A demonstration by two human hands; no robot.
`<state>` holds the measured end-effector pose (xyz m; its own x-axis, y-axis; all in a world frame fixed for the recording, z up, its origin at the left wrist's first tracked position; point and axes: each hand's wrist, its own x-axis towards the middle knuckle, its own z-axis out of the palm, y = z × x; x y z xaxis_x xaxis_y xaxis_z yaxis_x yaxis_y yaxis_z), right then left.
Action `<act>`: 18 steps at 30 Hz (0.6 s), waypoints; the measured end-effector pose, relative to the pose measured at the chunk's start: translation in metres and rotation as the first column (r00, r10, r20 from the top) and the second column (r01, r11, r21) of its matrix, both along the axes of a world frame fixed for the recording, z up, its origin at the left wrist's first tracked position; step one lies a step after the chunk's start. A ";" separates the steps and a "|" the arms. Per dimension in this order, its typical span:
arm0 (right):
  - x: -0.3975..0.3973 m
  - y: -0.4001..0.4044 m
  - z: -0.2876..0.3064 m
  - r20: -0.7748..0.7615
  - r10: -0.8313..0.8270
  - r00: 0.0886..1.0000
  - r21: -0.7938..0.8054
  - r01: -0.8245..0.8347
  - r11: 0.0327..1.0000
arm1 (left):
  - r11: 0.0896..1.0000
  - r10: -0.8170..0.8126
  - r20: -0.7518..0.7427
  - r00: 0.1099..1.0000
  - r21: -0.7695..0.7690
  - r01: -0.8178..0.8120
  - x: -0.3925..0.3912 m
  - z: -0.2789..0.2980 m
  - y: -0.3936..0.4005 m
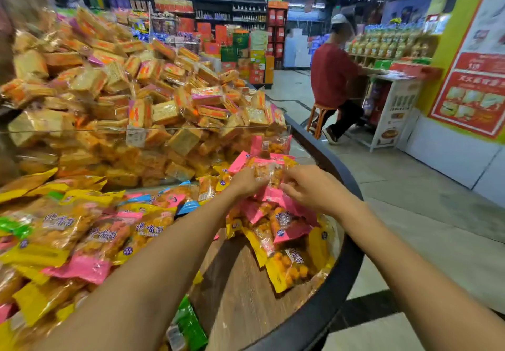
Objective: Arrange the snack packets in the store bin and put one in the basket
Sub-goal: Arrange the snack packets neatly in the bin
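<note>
A round store bin (345,263) with a dark rim and wooden floor holds several snack packets in pink, yellow, blue and green wrappers. My left hand (247,182) and my right hand (306,186) reach over the bin's far right part. Both grip a bunch of pink snack packets (266,169) held up above a loose pile of pink and yellow packets (276,230). A larger heap of packets (82,238) lies at the left. No basket is in view.
A clear divider (136,143) separates a tall mound of orange cracker packs (142,96) behind. A person in a red top (332,74) sits on a stool at a counter, far right. Tiled floor (410,214) runs along the bin's right side.
</note>
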<state>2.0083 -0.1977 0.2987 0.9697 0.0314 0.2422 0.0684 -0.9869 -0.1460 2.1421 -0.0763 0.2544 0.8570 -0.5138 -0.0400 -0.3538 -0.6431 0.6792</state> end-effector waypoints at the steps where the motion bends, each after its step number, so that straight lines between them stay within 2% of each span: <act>1: 0.000 0.000 0.000 0.008 0.002 1.000 0.001 -0.002 1.000 | 0.999 -0.002 -0.048 0.999 -0.046 0.000 0.002 0.000 0.001; 5: -0.004 0.002 0.002 0.018 -0.003 1.000 0.008 0.003 1.000 | 0.973 0.034 -0.206 0.978 -0.216 -0.080 0.005 0.002 0.003; 8: -0.006 0.004 0.004 0.029 0.002 1.000 0.011 -0.003 1.000 | 0.957 0.049 -0.285 0.957 -0.260 -0.126 -0.003 0.009 0.007; 14: -0.008 0.009 0.005 0.025 -0.061 0.998 -0.039 0.062 0.997 | 0.910 0.140 -0.373 0.917 -0.316 -0.268 -0.014 0.031 0.037; 18: -0.013 0.017 0.010 -0.004 -0.077 0.997 -0.067 0.077 0.995 | 0.869 0.220 -0.351 0.910 -0.353 -0.346 -0.015 0.055 0.101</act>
<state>1.9958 -0.1804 0.3090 0.9715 -0.0278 0.2355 -0.0090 -0.9967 -0.0803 2.1272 0.0245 0.3098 0.9488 -0.2757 -0.1542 0.0551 -0.3364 0.9401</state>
